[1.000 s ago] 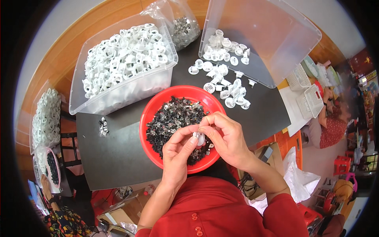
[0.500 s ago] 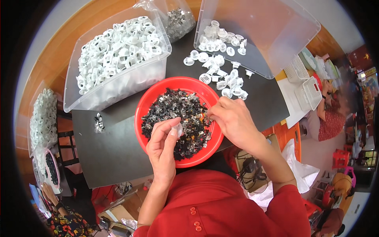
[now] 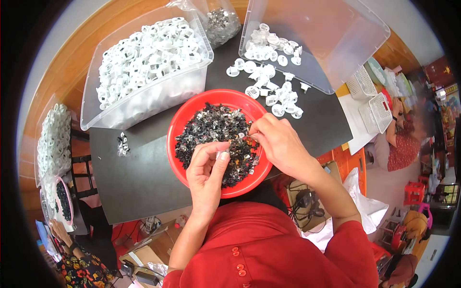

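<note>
**Two hands at a red bowl of small dark parts**

A red bowl (image 3: 178, 144) sits on the dark bench (image 3: 134, 182) directly in front of the person, heaped with small black and silvery parts (image 3: 211, 129). Both hands work over its near half.

The left hand (image 3: 206, 175) hovers above the bowl's lower edge, thumb and forefinger pinched narrowly on a small pale piece (image 3: 224, 154); the other fingers curl loosely beneath. The right hand (image 3: 278, 144) reaches in from the bowl's right side, its fingertips pressed together at the heap near the bowl's middle. Something tiny seems held between them, but it is too small to tell what. The two hands are near each other, not touching.

Behind the bowl, loose white plastic rings (image 3: 269, 86) lie scattered on the bench, just beyond the rim. More of them rest inside a clear plastic tub (image 3: 355, 43) tipped at the far right. At the far left stands a second clear tub (image 3: 96, 115) piled full of white rings, touching the bench's back edge. Between the two tubs a clear bag (image 3: 221, 19) holds grey metallic bits. A small cluster of pale parts (image 3: 123, 144) lies alone on the bench to the left of the bowl, well apart from it.

At the lower left edge, another person's hand (image 3: 60, 230) appears beside a pink dish (image 3: 65, 201) of dark pieces.
</note>
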{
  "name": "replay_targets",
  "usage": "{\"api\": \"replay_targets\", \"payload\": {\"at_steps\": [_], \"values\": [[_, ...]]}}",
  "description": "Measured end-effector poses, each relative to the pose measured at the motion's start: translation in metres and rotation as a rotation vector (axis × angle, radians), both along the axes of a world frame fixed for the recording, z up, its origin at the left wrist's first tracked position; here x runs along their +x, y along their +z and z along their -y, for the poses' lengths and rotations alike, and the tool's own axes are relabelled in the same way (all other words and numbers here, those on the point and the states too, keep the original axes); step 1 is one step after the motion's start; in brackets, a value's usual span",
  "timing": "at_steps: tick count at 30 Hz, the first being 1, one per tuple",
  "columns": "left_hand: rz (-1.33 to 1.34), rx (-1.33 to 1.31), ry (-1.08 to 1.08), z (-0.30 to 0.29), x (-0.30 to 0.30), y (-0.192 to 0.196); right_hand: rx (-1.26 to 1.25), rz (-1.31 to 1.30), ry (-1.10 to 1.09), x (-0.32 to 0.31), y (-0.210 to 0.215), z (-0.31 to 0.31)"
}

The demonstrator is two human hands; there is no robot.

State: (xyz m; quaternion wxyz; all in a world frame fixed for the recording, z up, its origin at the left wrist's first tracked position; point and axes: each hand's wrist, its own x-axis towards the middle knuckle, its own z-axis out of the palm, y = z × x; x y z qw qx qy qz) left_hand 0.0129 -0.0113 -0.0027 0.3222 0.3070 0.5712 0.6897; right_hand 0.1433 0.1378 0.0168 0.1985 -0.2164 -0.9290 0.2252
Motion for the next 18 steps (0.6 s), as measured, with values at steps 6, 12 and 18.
{"api": "replay_targets", "payload": {"at_steps": [6,12,18], "values": [[0.118,-0.022,-0.115,-0.007,0.005,0.003,-0.577,-0.178,0.046,-0.002,0.019,0.007],[0.431,-0.040,-0.204,-0.007,0.002,0.006,-0.558,-0.344,0.177,-0.009,0.016,0.009],[0.484,-0.019,-0.148,-0.005,0.001,0.018,-0.329,-0.407,0.186,-0.014,0.017,0.010]]}}
